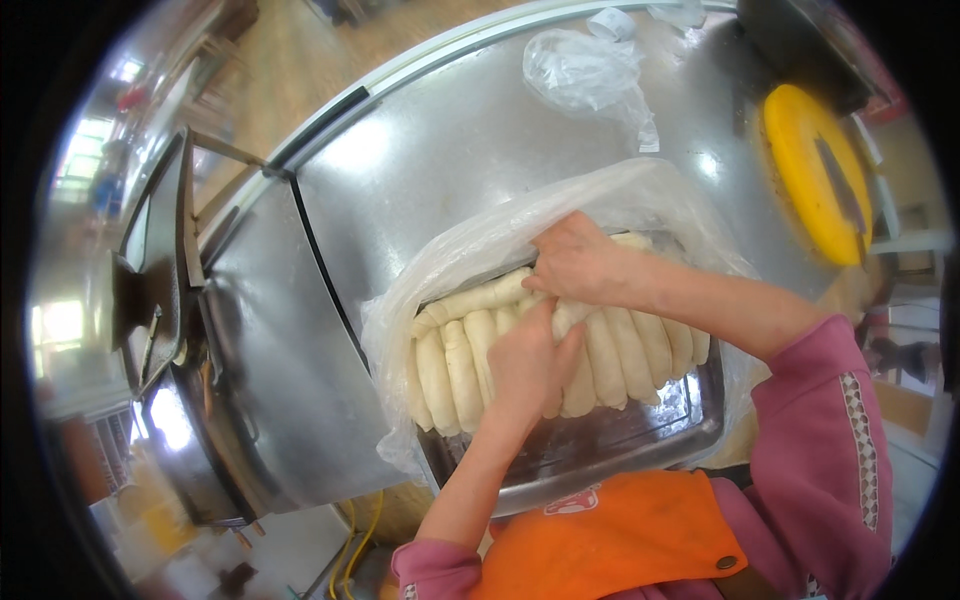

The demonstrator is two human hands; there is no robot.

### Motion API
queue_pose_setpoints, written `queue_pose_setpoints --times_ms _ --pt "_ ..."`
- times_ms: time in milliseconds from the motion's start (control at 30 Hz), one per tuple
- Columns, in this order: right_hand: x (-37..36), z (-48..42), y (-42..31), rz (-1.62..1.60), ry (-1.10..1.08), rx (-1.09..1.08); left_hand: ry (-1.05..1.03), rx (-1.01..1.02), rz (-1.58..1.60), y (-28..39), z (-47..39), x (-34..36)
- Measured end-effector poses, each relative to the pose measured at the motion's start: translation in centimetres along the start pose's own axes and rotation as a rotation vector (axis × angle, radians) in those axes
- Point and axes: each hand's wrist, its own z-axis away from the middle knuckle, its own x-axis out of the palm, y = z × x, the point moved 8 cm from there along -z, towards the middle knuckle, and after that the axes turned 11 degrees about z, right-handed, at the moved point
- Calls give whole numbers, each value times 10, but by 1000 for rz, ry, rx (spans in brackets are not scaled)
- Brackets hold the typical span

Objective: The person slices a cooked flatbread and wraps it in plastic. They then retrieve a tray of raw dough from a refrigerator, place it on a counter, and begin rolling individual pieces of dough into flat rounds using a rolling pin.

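Note:
Pale dough rolls [461,375] lie side by side in a dark metal tray [600,442]. Another dough roll [476,300] lies crosswise along the far side. A clear plastic sheet [480,232] is gathered around the tray's far and side edges. My right hand [577,259] is at the far edge of the rolls, fingers curled down beside the crosswise roll and the sheet. Just nearer to me, my left hand [529,360] rests over the middle rolls, its thumb apart from the fingers. Both hands' fingertips are partly hidden, so what they grip is unclear.
The tray stands on a stainless steel worktop [442,165]. A crumpled plastic bag [581,67] and a white roll [611,24] lie at the back. At right is a round yellow board [810,172] with a knife [840,180] on it. Metal equipment [172,247] stands left.

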Motion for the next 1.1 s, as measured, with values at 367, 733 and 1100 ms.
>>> queue_pose_setpoints --times_ms 367,733,1100 --pt "-40 28 30 -569 -528 139 221 299 121 22 30 6" --pt "-75 46 42 -698 -391 22 108 430 526 63 5 -1" --pt "-117 102 77 -657 75 500 14 465 709 79 -26 57"
